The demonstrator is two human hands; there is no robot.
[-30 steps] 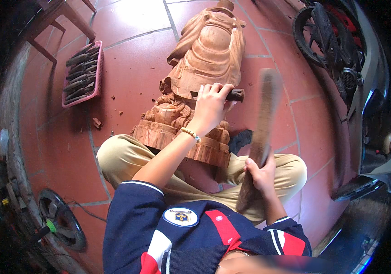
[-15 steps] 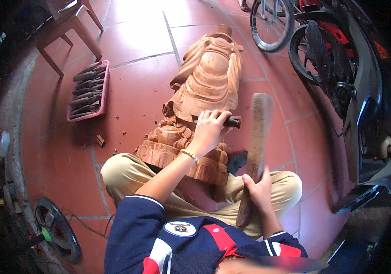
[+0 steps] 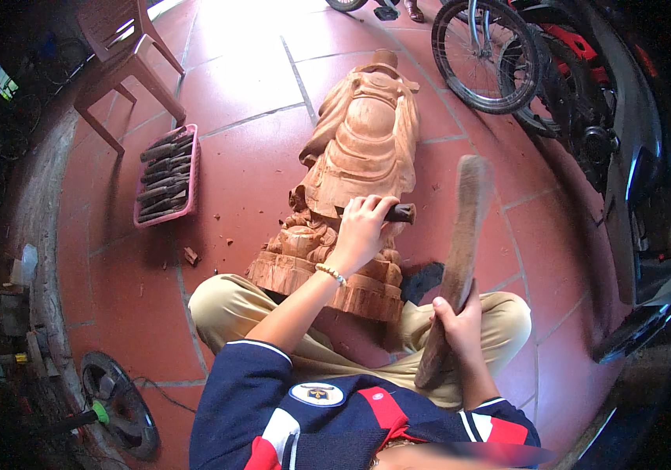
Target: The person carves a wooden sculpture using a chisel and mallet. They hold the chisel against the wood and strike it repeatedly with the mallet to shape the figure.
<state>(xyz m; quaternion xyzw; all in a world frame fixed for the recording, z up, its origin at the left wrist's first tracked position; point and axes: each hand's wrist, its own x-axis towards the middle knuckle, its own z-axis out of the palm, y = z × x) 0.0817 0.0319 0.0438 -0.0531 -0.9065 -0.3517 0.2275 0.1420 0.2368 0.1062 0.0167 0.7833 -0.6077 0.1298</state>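
Note:
A carved wooden statue (image 3: 363, 145) of a robed figure stretches away from my crossed legs, its thick carved base (image 3: 284, 266) nearest me. My left hand (image 3: 362, 227), wearing a beaded bracelet, is closed round a dark-handled chisel (image 3: 402, 212) above the lower edge of the robe. The chisel's handle end points right; its cutting tip is mostly hidden by my fingers and the carving. In my right hand (image 3: 458, 317) is a long flat wooden mallet (image 3: 462, 227), gripped near its lower end and raised. Its upper part stands to the right of the chisel, apart from it.
At the left, a pink basket (image 3: 192, 168) holds several dark-handled tools near a brown chair (image 3: 128, 74). Wood chips (image 3: 190, 255) lie on the red tile floor. A bicycle wheel (image 3: 483, 59) and a motorbike (image 3: 625, 157) stand at the right. A black wheel-like disc (image 3: 120, 403) lies lower left.
The mallet has swung slightly right, away from the chisel. My left hand keeps its place on the statue. The whole view has shifted a little.

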